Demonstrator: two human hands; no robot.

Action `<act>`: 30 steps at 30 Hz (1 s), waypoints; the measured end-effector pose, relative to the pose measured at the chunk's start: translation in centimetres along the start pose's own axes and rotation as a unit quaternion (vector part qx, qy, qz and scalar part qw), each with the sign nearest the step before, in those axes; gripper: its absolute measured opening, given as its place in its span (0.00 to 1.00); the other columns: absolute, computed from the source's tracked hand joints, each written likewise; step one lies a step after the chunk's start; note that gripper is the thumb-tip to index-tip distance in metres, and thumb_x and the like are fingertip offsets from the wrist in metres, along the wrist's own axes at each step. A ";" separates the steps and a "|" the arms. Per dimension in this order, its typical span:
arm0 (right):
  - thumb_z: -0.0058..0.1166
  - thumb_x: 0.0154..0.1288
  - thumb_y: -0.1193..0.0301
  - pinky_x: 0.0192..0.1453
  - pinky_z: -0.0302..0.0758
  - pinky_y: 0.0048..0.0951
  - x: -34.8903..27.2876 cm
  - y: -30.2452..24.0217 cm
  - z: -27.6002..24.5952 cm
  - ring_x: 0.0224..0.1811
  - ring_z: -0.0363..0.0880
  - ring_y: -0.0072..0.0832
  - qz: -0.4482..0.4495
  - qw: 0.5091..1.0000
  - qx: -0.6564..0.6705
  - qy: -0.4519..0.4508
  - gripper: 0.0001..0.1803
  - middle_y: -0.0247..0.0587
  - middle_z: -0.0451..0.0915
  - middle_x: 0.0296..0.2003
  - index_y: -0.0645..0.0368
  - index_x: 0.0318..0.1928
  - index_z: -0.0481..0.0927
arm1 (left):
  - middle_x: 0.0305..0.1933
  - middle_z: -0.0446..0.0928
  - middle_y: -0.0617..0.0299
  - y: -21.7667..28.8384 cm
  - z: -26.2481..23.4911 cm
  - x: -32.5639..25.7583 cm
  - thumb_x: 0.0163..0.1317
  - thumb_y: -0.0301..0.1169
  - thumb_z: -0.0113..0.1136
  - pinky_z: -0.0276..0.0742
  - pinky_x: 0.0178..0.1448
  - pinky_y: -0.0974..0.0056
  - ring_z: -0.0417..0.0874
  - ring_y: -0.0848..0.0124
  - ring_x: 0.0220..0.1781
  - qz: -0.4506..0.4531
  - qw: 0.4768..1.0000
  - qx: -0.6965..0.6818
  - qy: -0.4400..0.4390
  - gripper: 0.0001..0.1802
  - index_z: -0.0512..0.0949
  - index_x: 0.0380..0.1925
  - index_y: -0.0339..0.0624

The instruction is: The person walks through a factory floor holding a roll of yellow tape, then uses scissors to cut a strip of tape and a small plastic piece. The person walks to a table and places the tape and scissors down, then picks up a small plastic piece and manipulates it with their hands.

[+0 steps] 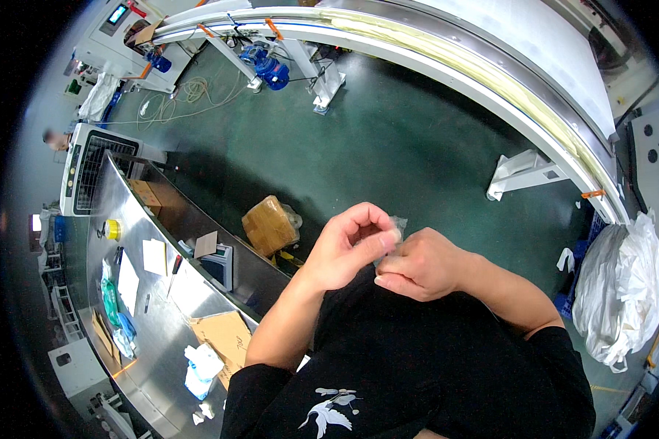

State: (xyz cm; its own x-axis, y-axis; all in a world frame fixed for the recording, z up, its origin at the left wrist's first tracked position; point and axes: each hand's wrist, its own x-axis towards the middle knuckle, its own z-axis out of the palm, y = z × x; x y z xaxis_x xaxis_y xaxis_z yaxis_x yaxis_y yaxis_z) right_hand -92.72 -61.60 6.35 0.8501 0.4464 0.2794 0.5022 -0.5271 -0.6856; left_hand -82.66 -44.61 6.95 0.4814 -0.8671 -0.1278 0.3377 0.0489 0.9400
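Observation:
In front of my chest, both hands are raised close together. My left hand (344,252) has its fingers curled, with thumb and fingertips pinching a small piece of clear, crinkled plastic (399,224). My right hand (430,265) is closed against the same plastic, its knuckles up and its thumb side toward the left hand. The plastic shows only as a thin edge above and between the fingers; the rest is hidden, and whether anything is inside it I cannot tell.
On the left runs a steel workbench (165,351) with a cardboard sheet (223,340), papers, yellow tape (112,229) and a white-and-blue packet (202,369). A brown carton (271,224) stands beyond it. A long conveyor (447,45) curves across the far side. White plastic bags (619,289) bulge at right.

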 end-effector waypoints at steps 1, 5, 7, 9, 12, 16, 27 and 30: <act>0.52 0.67 0.58 0.21 0.72 0.40 0.2 -0.3 -0.3 0.18 0.76 0.40 -0.002 1.000 -0.023 0.003 0.15 0.38 0.72 0.17 0.52 0.26 0.72 | 0.42 0.79 0.63 0.0 0.0 -0.2 0.64 0.25 0.60 0.74 0.48 0.69 0.78 0.77 0.42 0.004 1.000 0.006 -0.008 0.09 0.74 0.42 0.38; 0.56 0.65 0.57 0.18 0.74 0.38 0.1 -0.5 -0.5 0.15 0.77 0.37 -0.004 0.992 -0.128 0.001 0.14 0.37 0.76 0.18 0.51 0.30 0.74 | 0.42 0.78 0.64 0.1 0.3 -0.6 0.62 0.23 0.62 0.74 0.49 0.70 0.77 0.79 0.42 0.058 0.998 0.002 -0.035 0.11 0.73 0.43 0.38; 0.57 0.64 0.57 0.16 0.73 0.38 0.3 -0.6 -0.7 0.14 0.76 0.37 -0.007 0.989 -0.147 -0.005 0.14 0.38 0.76 0.18 0.52 0.30 0.74 | 0.42 0.78 0.64 -0.1 0.2 -0.8 0.62 0.22 0.61 0.74 0.49 0.70 0.77 0.79 0.41 0.087 0.995 0.008 -0.037 0.11 0.72 0.43 0.37; 0.57 0.64 0.56 0.16 0.73 0.38 0.4 -0.6 -0.7 0.13 0.76 0.37 -0.012 0.987 -0.160 -0.003 0.14 0.38 0.76 0.17 0.52 0.29 0.75 | 0.42 0.78 0.64 0.0 0.1 -1.0 0.62 0.21 0.61 0.74 0.49 0.70 0.77 0.79 0.41 0.074 0.997 0.004 -0.030 0.11 0.73 0.43 0.37; 0.57 0.64 0.56 0.16 0.73 0.38 0.5 -0.4 -0.6 0.14 0.77 0.37 -0.019 0.985 -0.172 -0.001 0.15 0.39 0.76 0.17 0.52 0.29 0.75 | 0.43 0.78 0.63 -0.3 0.1 -1.0 0.61 0.20 0.61 0.74 0.49 0.70 0.77 0.79 0.41 0.076 0.997 -0.001 -0.022 0.11 0.73 0.42 0.37; 0.55 0.65 0.56 0.17 0.74 0.37 0.5 -0.6 -1.2 0.15 0.78 0.37 -0.020 0.978 -0.207 -0.028 0.14 0.40 0.77 0.19 0.52 0.30 0.75 | 0.44 0.78 0.61 -0.3 0.4 -1.2 0.60 0.20 0.63 0.74 0.48 0.70 0.77 0.79 0.41 0.077 0.997 0.002 0.003 0.10 0.74 0.40 0.37; 0.48 0.65 0.63 0.23 0.76 0.36 1.0 -1.0 -2.6 0.21 0.81 0.35 -0.043 0.957 -0.266 -0.105 0.06 0.40 0.77 0.21 0.46 0.36 0.77 | 0.48 0.74 0.56 0.0 0.2 -1.5 0.54 0.20 0.67 0.73 0.50 0.69 0.77 0.74 0.47 0.065 0.997 0.043 0.011 0.12 0.75 0.36 0.40; 0.48 0.65 0.62 0.23 0.76 0.36 0.9 -1.0 -2.5 0.20 0.80 0.35 -0.055 0.958 -0.266 -0.090 0.06 0.39 0.77 0.21 0.46 0.35 0.77 | 0.48 0.74 0.57 0.2 0.0 -1.6 0.54 0.21 0.68 0.72 0.51 0.70 0.76 0.74 0.48 0.070 0.991 0.111 0.004 0.12 0.76 0.38 0.40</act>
State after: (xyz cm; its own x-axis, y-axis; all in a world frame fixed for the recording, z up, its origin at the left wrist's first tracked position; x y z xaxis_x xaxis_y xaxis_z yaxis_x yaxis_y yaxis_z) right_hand -92.04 -62.48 8.96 0.7708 0.6122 0.1762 0.6371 -0.7430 -0.2052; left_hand -83.39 -43.27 7.32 0.5180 -0.8553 0.0069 0.0813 0.0573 0.9950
